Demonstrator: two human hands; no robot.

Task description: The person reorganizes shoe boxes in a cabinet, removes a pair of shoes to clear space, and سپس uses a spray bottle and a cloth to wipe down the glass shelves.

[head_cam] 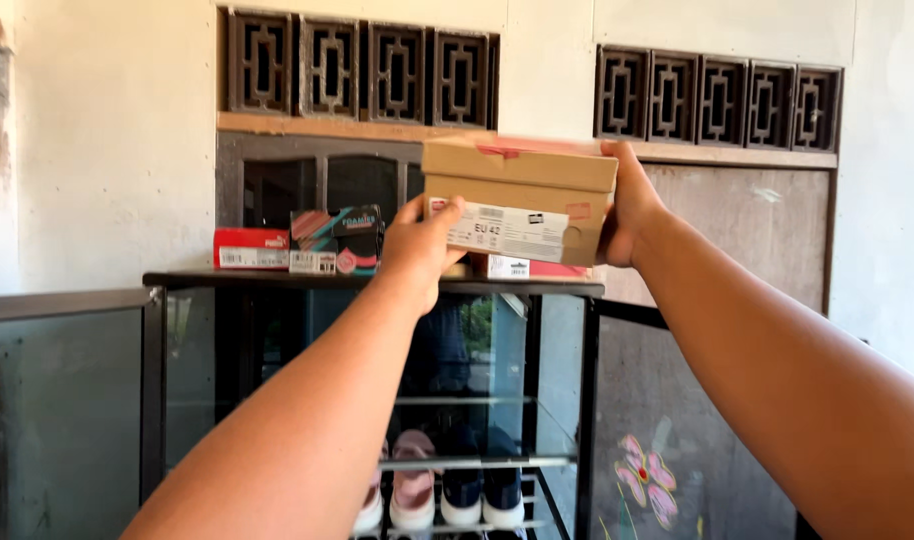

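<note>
Both my arms reach up toward the top of a black glass-fronted cabinet (277,282). Between my hands is a brown cardboard shoebox (522,185) with a white label on its end. My left hand (419,245) grips its lower left corner. My right hand (629,205) clasps its right end. The box is level, just above the cabinet top, over a red and white box (527,268) lying there.
A red shoebox (250,248) and a black, teal and pink shoebox (339,240) stand on the cabinet top at left. Pink shoes (412,490) and dark shoes (482,490) sit on shelves inside. Carved vent blocks (362,70) line the white wall above.
</note>
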